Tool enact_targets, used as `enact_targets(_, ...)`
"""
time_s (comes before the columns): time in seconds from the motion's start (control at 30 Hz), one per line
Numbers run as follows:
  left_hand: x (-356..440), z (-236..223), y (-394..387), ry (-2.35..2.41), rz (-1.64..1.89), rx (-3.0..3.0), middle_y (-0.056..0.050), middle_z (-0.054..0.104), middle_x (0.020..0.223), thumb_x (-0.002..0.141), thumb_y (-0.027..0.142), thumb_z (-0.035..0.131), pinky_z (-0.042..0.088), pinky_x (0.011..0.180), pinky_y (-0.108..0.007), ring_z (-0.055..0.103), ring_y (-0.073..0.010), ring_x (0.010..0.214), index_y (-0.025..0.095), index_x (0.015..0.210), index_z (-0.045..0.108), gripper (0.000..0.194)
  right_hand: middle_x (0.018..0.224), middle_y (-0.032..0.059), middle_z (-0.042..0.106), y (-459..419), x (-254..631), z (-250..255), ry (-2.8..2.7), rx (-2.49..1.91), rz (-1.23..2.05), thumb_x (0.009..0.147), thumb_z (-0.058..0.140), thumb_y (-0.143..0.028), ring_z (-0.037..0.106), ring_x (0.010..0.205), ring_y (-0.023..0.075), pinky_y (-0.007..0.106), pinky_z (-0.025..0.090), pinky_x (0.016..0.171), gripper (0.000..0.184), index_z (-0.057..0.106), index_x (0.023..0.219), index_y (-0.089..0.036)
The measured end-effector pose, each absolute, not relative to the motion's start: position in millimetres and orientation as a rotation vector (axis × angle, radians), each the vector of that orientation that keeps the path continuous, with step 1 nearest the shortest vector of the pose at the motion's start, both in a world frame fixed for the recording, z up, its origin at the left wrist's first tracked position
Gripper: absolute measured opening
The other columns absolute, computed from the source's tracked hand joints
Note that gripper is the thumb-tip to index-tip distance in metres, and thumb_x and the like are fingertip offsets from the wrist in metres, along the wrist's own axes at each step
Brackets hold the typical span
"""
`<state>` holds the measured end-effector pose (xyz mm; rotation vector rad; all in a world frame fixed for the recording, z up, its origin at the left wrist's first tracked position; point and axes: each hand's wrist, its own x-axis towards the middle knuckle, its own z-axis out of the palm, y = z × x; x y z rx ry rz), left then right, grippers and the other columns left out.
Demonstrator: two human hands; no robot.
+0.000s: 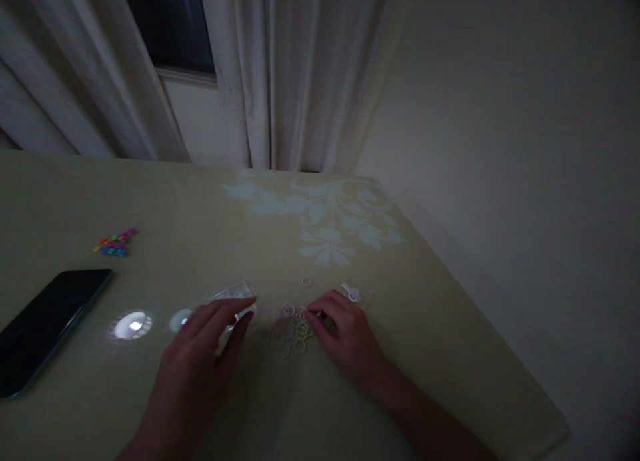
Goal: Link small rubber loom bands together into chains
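Observation:
Small loom bands [287, 329], pale green, pink and white, lie in a loose pile between my two hands. At the pile's right edge my right hand [345, 328] pinches with thumb and forefinger at one of the bands; its fingertips partly cover it. My left hand [200, 344] curves over a clear plastic box [234, 292], with part of the box showing between thumb and forefinger. The hand hides most of this box. A lone band [307, 282] lies just beyond the pile. Behind my right hand is a small white clip-like piece [351, 292].
A black phone [53, 324] lies at the left. Beyond it is a heap of small colourful pieces [116, 243]. A round glare spot [133, 326] shines on the table [440, 381]. Curtains [300, 74] hang behind, and a wall stands along the right side.

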<state>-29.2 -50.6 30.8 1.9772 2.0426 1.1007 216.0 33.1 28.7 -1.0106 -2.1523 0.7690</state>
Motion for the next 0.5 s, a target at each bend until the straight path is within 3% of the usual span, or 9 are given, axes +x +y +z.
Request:
enact_targets(0.1,-43.8,33.1,-48.8,2.362,0.839,2.022,-0.014,0.067,0.14,0.097,0.06,0.054,0.048,0.101,-0.065,0.06,-0.0437,0.123,0.028,0.137,0.064,0.053,0.095,0.0047,0.07,39.0,219.6,24.4,-2.181,-1.051,0.668,0.098,0.071,-0.016,0.067,0.088,0.0187,0.03,0.053,0.08,0.005,0.075,0.098,-0.019)
enact_targets(0.17,-51.9,25.9,-46.1,2.424,0.667,2.009,-0.017,0.061,0.147,0.094,0.063,0.055,0.045,0.102,-0.069,0.056,-0.0472,0.127,0.024,0.147,0.056,0.066,0.096,0.0055,0.071,42.3,221.6,22.2,-2.249,-1.096,0.574,0.097,0.071,-0.013,0.067,0.091,0.0209,0.033,0.054,0.083,0.007,0.076,0.099,-0.019)
enact_targets(0.33,-58.4,0.0,-36.6,2.11,0.79,2.103,-0.014,0.063,0.144,0.099,0.055,0.054,0.051,0.106,-0.056,0.058,-0.0382,0.128,0.022,0.147,0.055,0.059,0.099,0.0073,0.072,46.3,226.7,22.8,-2.351,-1.196,0.433,0.097,0.07,-0.011,0.067,0.095,0.0243,0.039,0.054,0.089,0.013,0.077,0.105,-0.019)
enact_targets(0.5,-49.5,-5.3,-34.6,1.992,0.88,2.159,-0.012,0.061,0.151,0.101,0.047,0.056,0.054,0.106,-0.053,0.058,-0.0355,0.132,0.023,0.148,0.054,0.053,0.103,0.0063,0.07,42.6,229.4,27.6,-2.384,-1.042,0.642,0.093,0.079,-0.016,0.067,0.096,0.0213,0.034,0.054,0.088,0.015,0.076,0.109,-0.018)
